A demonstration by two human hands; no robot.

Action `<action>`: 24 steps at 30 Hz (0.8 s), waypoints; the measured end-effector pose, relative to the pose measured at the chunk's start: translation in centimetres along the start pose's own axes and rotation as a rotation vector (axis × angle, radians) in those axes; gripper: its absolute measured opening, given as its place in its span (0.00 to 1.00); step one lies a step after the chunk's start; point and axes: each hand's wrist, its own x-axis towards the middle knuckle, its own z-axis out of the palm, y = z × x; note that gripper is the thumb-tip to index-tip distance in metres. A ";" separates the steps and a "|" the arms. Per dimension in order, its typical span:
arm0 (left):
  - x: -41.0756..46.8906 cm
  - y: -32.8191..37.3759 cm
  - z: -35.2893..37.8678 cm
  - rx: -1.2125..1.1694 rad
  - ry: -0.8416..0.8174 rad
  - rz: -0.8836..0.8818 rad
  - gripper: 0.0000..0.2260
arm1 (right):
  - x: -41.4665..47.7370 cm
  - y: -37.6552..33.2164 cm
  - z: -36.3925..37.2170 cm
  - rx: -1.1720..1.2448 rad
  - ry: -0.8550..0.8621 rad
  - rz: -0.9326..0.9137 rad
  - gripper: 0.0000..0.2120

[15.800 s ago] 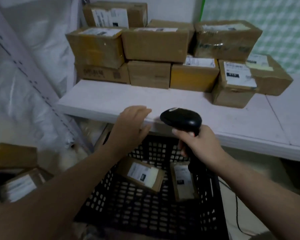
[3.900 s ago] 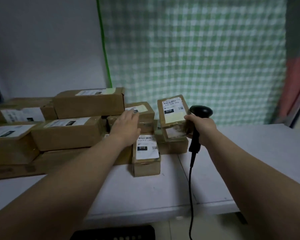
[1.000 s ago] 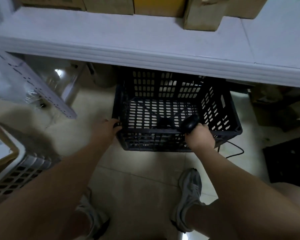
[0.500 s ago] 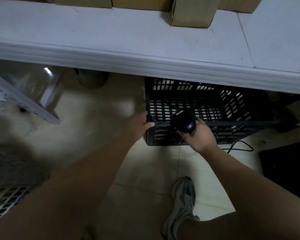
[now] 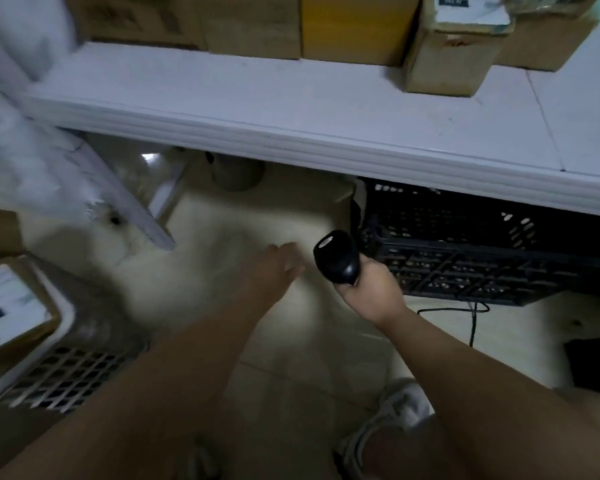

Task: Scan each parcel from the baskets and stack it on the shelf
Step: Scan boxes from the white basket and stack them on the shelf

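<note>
A white shelf (image 5: 291, 109) spans the top, with brown cardboard parcels (image 5: 354, 26) lined along its back and one labelled parcel (image 5: 444, 64) further forward at right. Below is a pale tiled floor (image 5: 222, 306). On it stand a black slatted crate (image 5: 465, 271), partly under the shelf, and a white basket (image 5: 66, 375) at lower left. A black cable (image 5: 471, 327) lies beside the crate.

Parcel storeroom, labelled cardboard parcels (image 5: 444, 46) on white shelf (image 5: 291, 109), plastic crates (image 5: 465, 258) on floor
</note>
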 end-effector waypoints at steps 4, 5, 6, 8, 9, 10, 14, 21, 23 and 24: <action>-8.4 -7.1 -5.2 0.050 0.150 -0.123 0.23 | -2.3 -8.1 4.3 0.128 -0.130 -0.119 0.12; -10.4 -8.6 -6.4 0.075 0.182 -0.148 0.23 | -3.2 -10.1 5.1 0.171 -0.156 -0.140 0.12; -12.2 -10.1 -7.5 0.100 0.204 -0.170 0.23 | -4.1 -12.0 5.9 0.213 -0.184 -0.148 0.11; -15.1 -12.3 -9.5 0.149 0.213 -0.224 0.22 | -5.6 -15.2 7.3 0.285 -0.248 -0.131 0.07; -16.1 -13.3 -10.2 0.174 0.212 -0.258 0.22 | -6.1 -16.6 8.0 0.312 -0.289 -0.112 0.07; -16.9 -14.2 -10.9 0.203 0.214 -0.283 0.22 | -6.4 -18.0 8.7 0.329 -0.330 -0.089 0.07; -19.7 -18.1 -12.2 0.277 0.218 -0.346 0.18 | -6.1 -22.9 12.2 0.348 -0.439 -0.056 0.07; -23.1 -26.0 -11.9 0.478 0.201 -0.473 0.19 | -3.3 -28.3 20.9 0.243 -0.493 -0.076 0.04; -23.2 -27.7 -11.9 0.536 0.151 -0.496 0.22 | -2.1 -29.4 22.9 0.202 -0.480 -0.126 0.04; -23.1 -28.4 -11.9 0.562 0.123 -0.500 0.23 | -1.4 -29.9 23.7 0.186 -0.473 -0.143 0.05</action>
